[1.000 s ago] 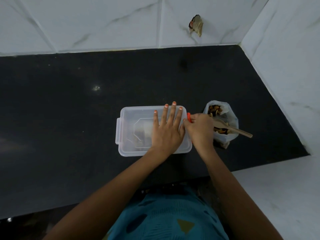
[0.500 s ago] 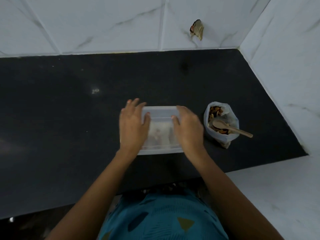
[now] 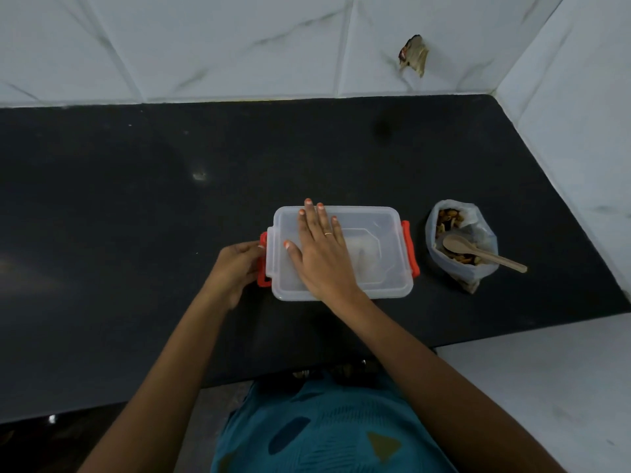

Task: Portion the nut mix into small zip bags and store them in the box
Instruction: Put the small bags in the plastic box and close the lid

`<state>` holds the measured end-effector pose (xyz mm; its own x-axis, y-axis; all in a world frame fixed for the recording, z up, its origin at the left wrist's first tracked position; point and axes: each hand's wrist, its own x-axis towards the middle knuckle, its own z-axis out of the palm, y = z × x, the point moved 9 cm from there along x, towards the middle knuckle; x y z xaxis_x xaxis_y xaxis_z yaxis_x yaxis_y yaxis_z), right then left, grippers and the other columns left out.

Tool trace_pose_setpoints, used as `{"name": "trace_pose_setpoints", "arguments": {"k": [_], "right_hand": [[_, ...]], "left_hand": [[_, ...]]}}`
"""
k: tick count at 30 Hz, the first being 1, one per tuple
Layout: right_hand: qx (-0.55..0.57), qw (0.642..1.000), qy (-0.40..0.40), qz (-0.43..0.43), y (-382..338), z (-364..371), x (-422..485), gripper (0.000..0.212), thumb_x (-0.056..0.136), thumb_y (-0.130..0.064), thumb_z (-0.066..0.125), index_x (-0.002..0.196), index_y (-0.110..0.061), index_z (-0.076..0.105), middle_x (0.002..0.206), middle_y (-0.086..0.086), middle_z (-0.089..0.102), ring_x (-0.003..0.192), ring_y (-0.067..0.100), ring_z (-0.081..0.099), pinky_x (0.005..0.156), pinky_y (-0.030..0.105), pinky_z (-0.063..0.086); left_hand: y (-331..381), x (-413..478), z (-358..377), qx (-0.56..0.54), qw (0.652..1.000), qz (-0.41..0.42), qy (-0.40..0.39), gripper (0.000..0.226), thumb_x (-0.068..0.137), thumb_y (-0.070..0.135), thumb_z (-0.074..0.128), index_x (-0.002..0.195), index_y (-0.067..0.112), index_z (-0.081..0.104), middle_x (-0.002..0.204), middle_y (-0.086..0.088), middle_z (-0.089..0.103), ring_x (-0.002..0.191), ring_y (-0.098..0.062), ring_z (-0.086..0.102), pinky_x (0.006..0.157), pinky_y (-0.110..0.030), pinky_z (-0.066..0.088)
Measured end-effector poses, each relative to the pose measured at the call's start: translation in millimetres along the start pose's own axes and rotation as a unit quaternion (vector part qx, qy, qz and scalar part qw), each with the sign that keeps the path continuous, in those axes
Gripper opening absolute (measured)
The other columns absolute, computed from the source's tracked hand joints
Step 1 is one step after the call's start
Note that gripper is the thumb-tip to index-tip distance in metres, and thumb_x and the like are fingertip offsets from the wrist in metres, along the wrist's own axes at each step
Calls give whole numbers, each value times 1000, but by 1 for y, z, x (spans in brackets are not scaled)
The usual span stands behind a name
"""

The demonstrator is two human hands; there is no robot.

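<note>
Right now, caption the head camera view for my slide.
Sealing the box: right hand presses the clear lid while left hand grips the orange latch; nut-mix bag with wooden spoon beside.

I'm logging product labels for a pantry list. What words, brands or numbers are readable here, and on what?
None can be read.
The clear box, the nut mix bag and the wooden spoon show no print.
The scrap on the wall tile is too blurred to tell.

Likely a home kitchen: a black stone counter (image 3: 136, 233) meets a corner of white marble-look tiles (image 3: 239, 46); on it stand a plastic food box (image 3: 375, 227) and a nut bag (image 3: 485, 233) holding a wooden spoon (image 3: 478, 251).
</note>
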<state>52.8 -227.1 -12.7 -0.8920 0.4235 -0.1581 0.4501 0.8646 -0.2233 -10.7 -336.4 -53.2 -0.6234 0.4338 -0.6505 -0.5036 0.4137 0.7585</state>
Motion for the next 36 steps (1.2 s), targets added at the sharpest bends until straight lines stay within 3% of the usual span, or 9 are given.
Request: {"name": "trace_pose_setpoints", "arguments": {"k": [6, 11, 15, 19, 25, 28, 30, 33, 36], "right_hand": [[4, 1000, -2, 5, 0, 0, 0, 63, 100, -41, 22, 147, -11, -6, 156, 6, -12, 144, 20, -12, 112, 33, -13], [-8, 1000, -5, 11, 0, 2, 0, 62, 100, -41, 19, 147, -11, -8, 156, 6, -13, 143, 20, -13, 110, 33, -15], [-6, 1000, -3, 13, -1, 2, 1, 61, 100, -39, 18, 147, -11, -7, 156, 6, -14, 143, 20, -14, 109, 33, -16], [-15, 1000, -7, 12, -2, 3, 2, 61, 100, -39, 17, 146, -10, -10, 156, 7, -15, 143, 21, -15, 108, 33, -17], [9, 1000, -12, 12, -1, 1, 3, 61, 100, -38, 21, 147, -12, -6, 156, 5, -13, 143, 20, -13, 110, 31, -15], [176, 984, 9, 17, 9, -22, -1, 48, 99, -26, 39, 144, -13, 29, 157, 0, 10, 144, 15, 8, 114, 26, 3], [284, 954, 79, 60, 36, -47, -13, 36, 95, -16, 48, 131, -15, 50, 149, -2, 32, 137, 10, 28, 108, 18, 17], [251, 947, 156, 124, 85, -72, -33, 35, 91, -10, 54, 126, -14, 54, 139, 0, 43, 130, 12, 38, 100, 13, 23], [191, 947, 146, 212, 127, -71, -49, 50, 89, -14, 58, 136, -12, 43, 142, 5, 36, 130, 19, 36, 105, 26, 30]], "left_hand": [[30, -12, -10, 54, 993, 101, 36, 18, 92, 10, 51, 107, 14, 60, 103, -4, 64, 92, -14, 62, 70, -25, 50], [35, -26, 11, 128, 978, 155, 52, 47, 88, 10, 57, 133, 11, 42, 120, -2, 56, 105, -13, 55, 76, -23, 48], [41, -32, 13, 176, 961, 203, 72, 44, 88, 10, 58, 130, 11, 47, 112, 1, 59, 96, -4, 54, 69, -14, 45], [50, -40, 23, 285, 914, 266, 115, 39, 93, 11, 50, 132, 11, 46, 111, -2, 61, 86, -1, 51, 53, -4, 42], [46, -40, 24, 313, 909, 246, 125, 50, 96, 14, 44, 144, 13, 29, 110, -7, 62, 80, -3, 51, 61, -11, 44], [45, -41, 24, 297, 918, 234, 118, 52, 95, 13, 44, 145, 13, 28, 101, -5, 60, 76, -8, 54, 66, -19, 45], [43, -39, 23, 293, 925, 216, 109, 53, 95, 15, 47, 145, 12, 29, 109, -7, 59, 88, -15, 57, 72, -22, 43], [38, -38, 24, 284, 934, 199, 92, 52, 94, 19, 50, 142, 9, 33, 120, -9, 59, 103, -21, 59, 74, -22, 43], [34, -38, 21, 275, 937, 191, 93, 43, 93, 17, 52, 135, 8, 43, 117, -8, 60, 101, -20, 60, 73, -21, 45]]}}
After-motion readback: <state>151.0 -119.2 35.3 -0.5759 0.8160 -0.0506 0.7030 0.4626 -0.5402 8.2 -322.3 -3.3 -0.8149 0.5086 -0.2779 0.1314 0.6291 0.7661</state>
